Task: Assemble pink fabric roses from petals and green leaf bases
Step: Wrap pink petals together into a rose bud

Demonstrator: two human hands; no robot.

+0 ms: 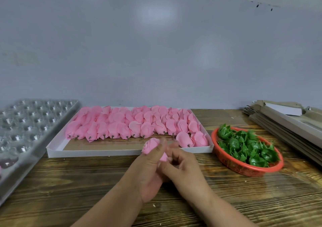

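— What does the left hand [149, 167] hold?
— A pink rose [152, 145]; the grip is curled round it, thumb along its side, bloom pointing to the far left.
— And the right hand [181, 165]?
— Its fingers are bent in at the rose's near end, touching it; whether they pinch something there I cannot tell.
— Where is all this?
— Just above the wooden desk [87, 183], near the front edge of the white tray [111, 152] of pink roses. A red basket [231, 164] of green leaf bases [244, 146] sits to the right, a clear plastic tray [26, 127] to the left, flat cardboard [287, 122] far right.
— Any writing?
— None readable.
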